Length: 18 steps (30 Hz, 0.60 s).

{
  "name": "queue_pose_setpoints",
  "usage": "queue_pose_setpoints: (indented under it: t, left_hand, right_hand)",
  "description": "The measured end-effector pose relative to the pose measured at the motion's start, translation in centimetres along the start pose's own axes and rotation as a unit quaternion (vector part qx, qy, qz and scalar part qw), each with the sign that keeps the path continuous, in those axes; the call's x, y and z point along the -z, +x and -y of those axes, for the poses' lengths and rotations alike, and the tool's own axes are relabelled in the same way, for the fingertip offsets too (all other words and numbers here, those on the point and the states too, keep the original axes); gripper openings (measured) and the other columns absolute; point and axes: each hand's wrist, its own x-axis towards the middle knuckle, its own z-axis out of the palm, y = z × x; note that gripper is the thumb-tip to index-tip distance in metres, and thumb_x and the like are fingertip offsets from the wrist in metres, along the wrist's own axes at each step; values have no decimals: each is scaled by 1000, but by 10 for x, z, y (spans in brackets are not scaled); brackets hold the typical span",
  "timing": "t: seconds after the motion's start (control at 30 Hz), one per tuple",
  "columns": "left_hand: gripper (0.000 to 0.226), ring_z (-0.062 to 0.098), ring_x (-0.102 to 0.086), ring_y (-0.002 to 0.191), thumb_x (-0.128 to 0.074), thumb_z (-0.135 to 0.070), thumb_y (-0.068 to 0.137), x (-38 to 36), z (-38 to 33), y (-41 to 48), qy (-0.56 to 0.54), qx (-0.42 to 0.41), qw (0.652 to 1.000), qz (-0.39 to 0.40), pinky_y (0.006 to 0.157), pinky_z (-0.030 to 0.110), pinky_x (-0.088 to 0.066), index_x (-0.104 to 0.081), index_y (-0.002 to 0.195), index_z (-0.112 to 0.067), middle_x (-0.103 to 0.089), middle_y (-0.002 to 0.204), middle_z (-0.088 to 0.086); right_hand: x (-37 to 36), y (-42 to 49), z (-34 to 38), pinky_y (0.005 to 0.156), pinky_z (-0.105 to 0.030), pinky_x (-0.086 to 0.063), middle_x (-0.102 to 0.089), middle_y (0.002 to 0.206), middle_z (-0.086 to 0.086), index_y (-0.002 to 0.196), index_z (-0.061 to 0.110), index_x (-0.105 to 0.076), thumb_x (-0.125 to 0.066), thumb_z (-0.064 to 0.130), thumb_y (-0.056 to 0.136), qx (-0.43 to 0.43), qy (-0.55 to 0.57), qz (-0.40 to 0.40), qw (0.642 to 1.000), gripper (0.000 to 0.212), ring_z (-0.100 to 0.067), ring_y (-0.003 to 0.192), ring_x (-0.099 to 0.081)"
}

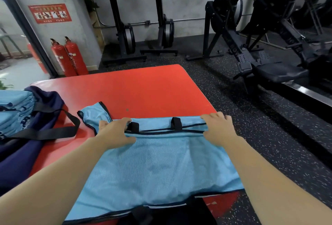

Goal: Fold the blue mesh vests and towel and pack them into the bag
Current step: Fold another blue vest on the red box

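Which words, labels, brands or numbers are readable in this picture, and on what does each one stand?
Red wall sign: white characters and small pictures, too blurred to read.
Fire extinguishers: small labels, too small to read.
Folded vests in the bag: dark print, partly hidden, unreadable.
Spread vest: no readable text.

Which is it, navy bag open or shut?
Open: the bag gapes, a stack of folded blue vests showing inside.
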Motion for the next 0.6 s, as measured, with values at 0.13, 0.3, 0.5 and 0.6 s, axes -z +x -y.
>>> queue_pose_setpoints:
  t: [0.13,0.3,0.5,0.6]
  left_hand:
    - [35,11,-60,88,-65,-46,80,-5,2,4,-29,5,1000,-7,84,34,-18,-51,110,-36,-67,89,-10]
    - [20,14,-56,84,-71,-37,75,0,2,7,-42,-42,998,-13,85,37,-31,-57,84,-27,-60,86,-9]
    - [26,18,-52,65,-68,-21,76,-1,5,-1,-52,-83,994,-53,70,28,-32,-43,77,-29,-57,62,-8]
    - [28,18,-57,78,-66,-24,79,3,5,-5,-64,-77,994,-50,83,33,-37,-51,99,-37,-63,70,-12]
  right_hand:
    - [-5,10,4,102,-43,-29,-50,125,-1,131,22,-43,-53,19,83,3,-41,19,999,50,-23,121,-39]
    - [1,14,2,96,-40,-31,-49,112,0,108,24,-56,-53,18,79,15,-77,23,997,30,-22,111,-40]
    - [-2,0,-5,87,-38,-28,-56,92,8,112,24,-47,-53,20,80,26,-66,-3,997,32,-19,101,-48]
    - [2,-5,-7,84,-38,-24,-54,89,9,104,29,-58,-51,23,83,34,-101,3,994,23,-17,95,-47]
